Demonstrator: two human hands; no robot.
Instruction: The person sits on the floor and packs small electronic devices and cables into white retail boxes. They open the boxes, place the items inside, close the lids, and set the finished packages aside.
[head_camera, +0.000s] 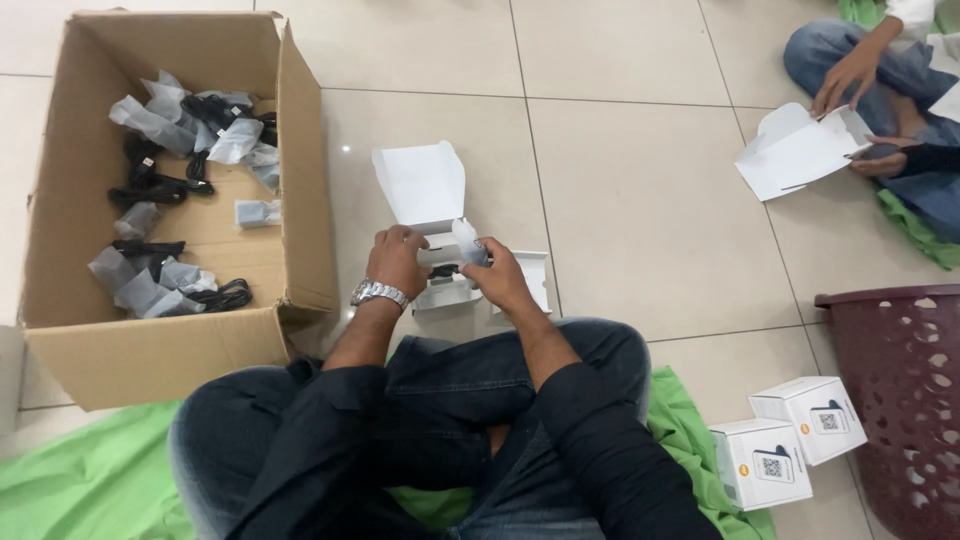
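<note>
Head view: person sits cross-legged on a green cloth (90, 480) over a tiled floor, both hands working at a small open white box (440, 285) on the floor just in front of the knees. Box lid (420, 185) stands up and back, away from the person. Left hand (397, 260), steel wristwatch (378, 293) on the wrist, is curled over the box's left side, fingers bent down onto it; what lies beneath them cannot be made out. Right hand (497, 278) is closed on a small grey plastic-wrapped item (468, 243), held upright just above the box; a bit of black cable (445, 270) shows between the two hands. Large cardboard carton (170, 200) sits open to the left, its floor scattered with black cables in grey bags (160, 280). Two closed white boxes (790, 445) rest at lower right, beside a maroon perforated basket (900, 400). Upper right: another person's hands (850, 75) hold an open white box (800, 150), well apart from the first.
</note>
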